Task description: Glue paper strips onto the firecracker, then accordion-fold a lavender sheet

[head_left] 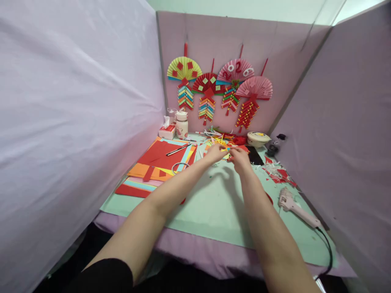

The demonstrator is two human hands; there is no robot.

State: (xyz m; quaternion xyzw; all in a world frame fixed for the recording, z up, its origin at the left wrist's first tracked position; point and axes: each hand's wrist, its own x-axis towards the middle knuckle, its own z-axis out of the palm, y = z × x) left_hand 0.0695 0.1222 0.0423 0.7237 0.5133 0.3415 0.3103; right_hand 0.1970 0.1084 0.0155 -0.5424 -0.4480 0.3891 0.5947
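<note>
Both of my hands reach out over the far middle of the table, close together. My left hand (216, 152) is closed, its fingertips pointing right. My right hand (240, 158) is closed too, fingers curled towards the left one. A tiny blue piece (228, 149), perhaps paper, shows between the fingertips; which hand grips it is too small to tell. Just behind the hands lies a heap of yellow paper strips (221, 141). Red paper (244, 149) shows behind my right hand.
Coloured paper sheets (152, 156) with a black pen (179, 149) lie left. A glue gun (297, 209) with a cord is at right. A bottle (182, 125), tissue box (167, 132) and lidded bowl (258, 139) stand behind. Paper fans (185, 68) hang on the back wall.
</note>
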